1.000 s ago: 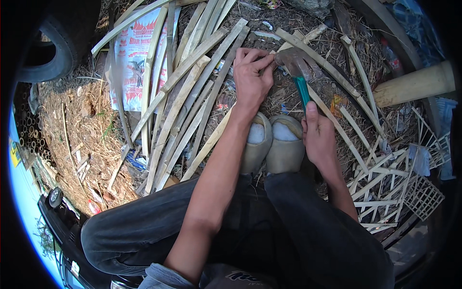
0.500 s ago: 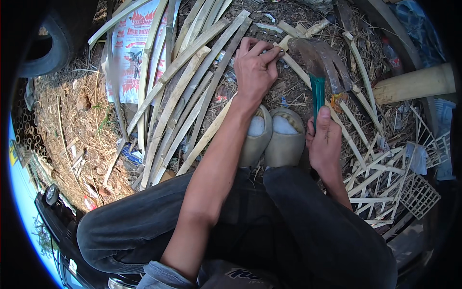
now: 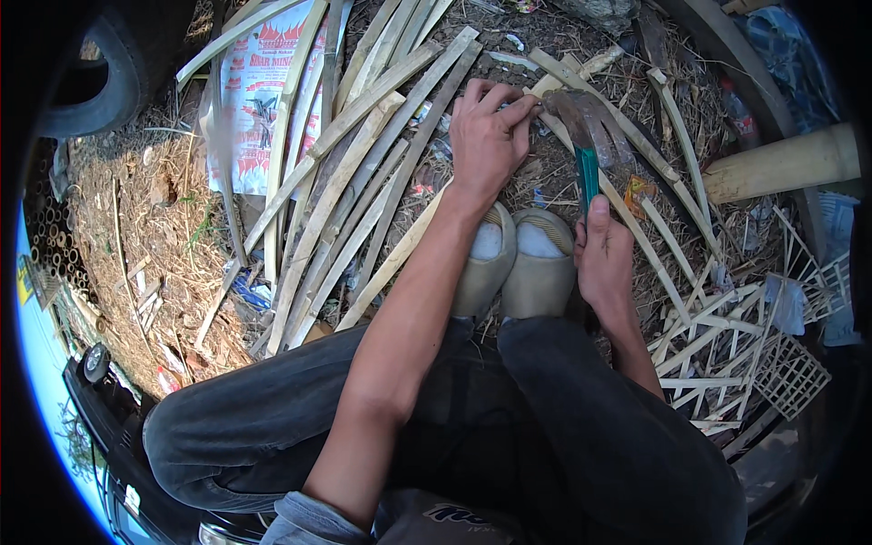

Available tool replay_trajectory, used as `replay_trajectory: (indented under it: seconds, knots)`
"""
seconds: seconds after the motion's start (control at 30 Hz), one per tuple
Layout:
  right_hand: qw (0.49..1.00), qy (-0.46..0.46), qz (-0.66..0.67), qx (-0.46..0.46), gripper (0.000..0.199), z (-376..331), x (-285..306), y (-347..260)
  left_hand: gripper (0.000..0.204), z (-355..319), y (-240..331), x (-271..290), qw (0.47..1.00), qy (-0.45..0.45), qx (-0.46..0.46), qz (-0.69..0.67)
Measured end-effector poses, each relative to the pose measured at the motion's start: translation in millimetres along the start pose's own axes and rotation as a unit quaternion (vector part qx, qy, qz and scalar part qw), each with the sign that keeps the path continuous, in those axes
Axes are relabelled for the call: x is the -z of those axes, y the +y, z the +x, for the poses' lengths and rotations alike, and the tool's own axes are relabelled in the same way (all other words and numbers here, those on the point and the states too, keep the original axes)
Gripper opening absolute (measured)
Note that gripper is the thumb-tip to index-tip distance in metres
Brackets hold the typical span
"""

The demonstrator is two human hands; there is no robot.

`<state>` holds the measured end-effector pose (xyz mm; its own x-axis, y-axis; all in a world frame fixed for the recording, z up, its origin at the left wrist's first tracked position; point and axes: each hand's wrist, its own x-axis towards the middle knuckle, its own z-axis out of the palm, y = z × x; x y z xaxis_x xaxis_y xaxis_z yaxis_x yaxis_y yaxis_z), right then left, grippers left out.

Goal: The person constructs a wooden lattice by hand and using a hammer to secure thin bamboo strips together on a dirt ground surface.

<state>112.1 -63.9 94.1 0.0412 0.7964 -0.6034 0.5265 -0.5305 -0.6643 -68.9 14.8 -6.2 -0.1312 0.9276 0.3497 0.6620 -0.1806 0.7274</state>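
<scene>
My right hand [image 3: 606, 254] is wrapped round the green handle of a hammer [image 3: 586, 173]. Its rusty brown head, smeared by motion, is over crossing wooden strips [image 3: 563, 82] beyond my feet. Beside the head, my left hand [image 3: 490, 127] is closed, thumb and forefinger pinched together. Whatever the pinch holds is too small to make out. Those fingertips are at the near side of the crossing strips, close to the hammer head. Below both hands are my feet in greenish-grey slip-on shoes [image 3: 531, 282].
Many long split strips [image 3: 336, 191] lie to the left, some across a printed white sack [image 3: 250, 163]. At right are a bamboo pole [image 3: 786, 163], a heap of thin strips [image 3: 713, 354] and a lattice piece [image 3: 792, 374]. A tyre [image 3: 109, 95] stands at far left.
The hammer head has come down and slightly left, closer to my left fingertips. My right hand has shifted a little with it; my left hand keeps its pinch.
</scene>
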Motion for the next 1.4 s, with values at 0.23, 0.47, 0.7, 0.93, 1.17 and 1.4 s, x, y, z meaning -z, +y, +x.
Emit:
replay_trajectory:
  seconds: [0.23,0.47,0.7,0.93,1.17,1.4]
  knots:
    - [0.996,-0.005,0.085,-0.019,0.066,4,4,0,0.033,6,9,5,1.000,-0.017,0.017,-0.001]
    - [0.999,-0.001,0.045,-0.029,0.067,11,4,15,0.059,12,17,9,0.991,-0.047,0.121,-0.013]
    - [0.992,0.003,0.092,-0.089,0.067,18,-4,20,0.077,5,60,2,0.959,-0.052,0.251,0.116]
    - [0.990,-0.027,0.100,-0.091,0.067,17,-6,25,0.074,3,62,0,0.941,-0.045,0.316,0.111]
    - [0.994,-0.031,0.072,-0.072,0.068,17,-2,32,0.055,26,57,19,0.886,-0.117,0.447,-0.019]
    - [0.991,-0.034,0.074,-0.105,0.074,16,1,25,0.068,-1,51,6,0.949,-0.034,0.311,0.028]
